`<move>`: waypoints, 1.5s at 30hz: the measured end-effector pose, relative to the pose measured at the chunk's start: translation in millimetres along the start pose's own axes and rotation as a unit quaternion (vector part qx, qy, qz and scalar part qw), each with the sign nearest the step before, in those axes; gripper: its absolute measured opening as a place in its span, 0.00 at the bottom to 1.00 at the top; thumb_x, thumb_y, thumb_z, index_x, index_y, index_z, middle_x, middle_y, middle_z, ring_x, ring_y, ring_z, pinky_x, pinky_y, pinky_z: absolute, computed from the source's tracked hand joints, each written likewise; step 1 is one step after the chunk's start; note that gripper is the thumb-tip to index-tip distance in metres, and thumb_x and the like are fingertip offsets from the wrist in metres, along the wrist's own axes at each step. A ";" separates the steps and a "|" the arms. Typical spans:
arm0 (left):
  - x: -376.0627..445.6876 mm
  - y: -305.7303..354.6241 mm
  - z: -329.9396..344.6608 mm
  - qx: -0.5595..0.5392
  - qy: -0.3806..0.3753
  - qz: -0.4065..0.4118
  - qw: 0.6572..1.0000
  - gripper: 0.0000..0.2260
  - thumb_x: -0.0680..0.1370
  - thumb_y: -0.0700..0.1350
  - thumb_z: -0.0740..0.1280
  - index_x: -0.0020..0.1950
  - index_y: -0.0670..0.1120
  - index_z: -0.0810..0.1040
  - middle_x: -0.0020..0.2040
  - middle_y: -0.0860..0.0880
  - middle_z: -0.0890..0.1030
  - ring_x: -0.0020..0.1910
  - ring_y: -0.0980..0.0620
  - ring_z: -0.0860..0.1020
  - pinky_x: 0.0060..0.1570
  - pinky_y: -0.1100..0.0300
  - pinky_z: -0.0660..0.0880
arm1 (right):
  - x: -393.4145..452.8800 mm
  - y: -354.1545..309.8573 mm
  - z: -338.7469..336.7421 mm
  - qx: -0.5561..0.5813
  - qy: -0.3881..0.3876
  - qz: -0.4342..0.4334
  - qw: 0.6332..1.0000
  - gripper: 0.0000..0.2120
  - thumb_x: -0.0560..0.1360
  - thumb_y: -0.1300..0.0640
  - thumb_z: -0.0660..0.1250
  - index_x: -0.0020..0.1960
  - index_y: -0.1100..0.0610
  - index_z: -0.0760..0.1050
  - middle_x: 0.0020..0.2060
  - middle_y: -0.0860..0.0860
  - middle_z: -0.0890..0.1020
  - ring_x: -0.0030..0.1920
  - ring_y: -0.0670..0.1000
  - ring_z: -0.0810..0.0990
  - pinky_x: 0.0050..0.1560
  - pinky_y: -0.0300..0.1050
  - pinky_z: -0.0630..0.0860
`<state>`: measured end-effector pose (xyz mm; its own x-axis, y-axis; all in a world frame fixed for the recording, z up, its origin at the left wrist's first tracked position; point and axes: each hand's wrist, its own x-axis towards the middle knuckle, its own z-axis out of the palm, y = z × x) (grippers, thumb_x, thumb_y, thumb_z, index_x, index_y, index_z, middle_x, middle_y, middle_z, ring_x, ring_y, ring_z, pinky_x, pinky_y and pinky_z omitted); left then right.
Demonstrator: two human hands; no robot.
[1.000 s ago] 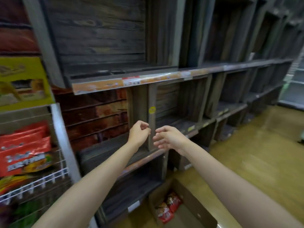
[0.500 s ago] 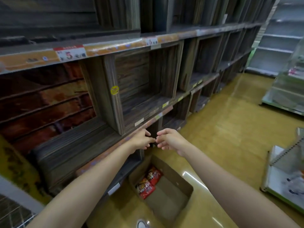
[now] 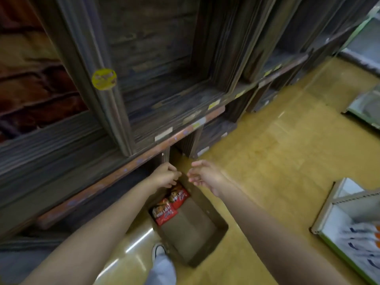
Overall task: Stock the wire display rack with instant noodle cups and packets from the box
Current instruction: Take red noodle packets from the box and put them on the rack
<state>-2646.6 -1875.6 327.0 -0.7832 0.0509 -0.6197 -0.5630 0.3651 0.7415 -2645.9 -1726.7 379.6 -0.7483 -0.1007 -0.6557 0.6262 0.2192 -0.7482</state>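
A shop aisle with a glossy yellow floor [image 3: 267, 161] runs past dark wooden shelving [image 3: 164, 99] whose compartments stand bare, price labels along the front edges and a round yellow sticker [image 3: 104, 79] on one upright. In the head view, the only one there is, an open cardboard box [image 3: 193, 229] sits on the floor just in front of the lowest shelf, and two red noodle packets [image 3: 170, 204] lie side by side at its far end; the rest of its bottom shows bare cardboard. Both arms reach down over it. The left hand [image 3: 164, 176] has its fingers curled in loosely and holds nothing that I can see; the right hand [image 3: 202, 175] is relaxed and half spread, also holding nothing. Both hover just above the packets, apart from them. The wire display rack does not show here, so how full it is cannot be told. Judging by the nearly emptied box, most stock appears gone from it, with these two packets left to lift and place. No cups are visible.
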 end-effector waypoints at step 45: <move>403.4 -465.6 172.4 0.061 -0.012 -0.352 0.934 0.02 0.79 0.42 0.62 0.48 0.45 0.72 0.51 0.45 0.75 0.50 0.48 0.75 0.50 0.55 0.76 | 496.5 509.0 40.4 -0.024 -0.003 0.260 0.965 0.11 0.73 0.71 0.64 0.37 0.58 0.68 0.30 0.55 0.73 0.23 0.45 0.73 0.20 0.32 0.68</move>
<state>-2654.9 -1864.9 -312.6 -0.2224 -0.2212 -0.9495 -0.9005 0.4200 0.1131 -2689.9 -1704.3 -330.9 -0.3349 0.0296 -0.9418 0.9058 0.2855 -0.3132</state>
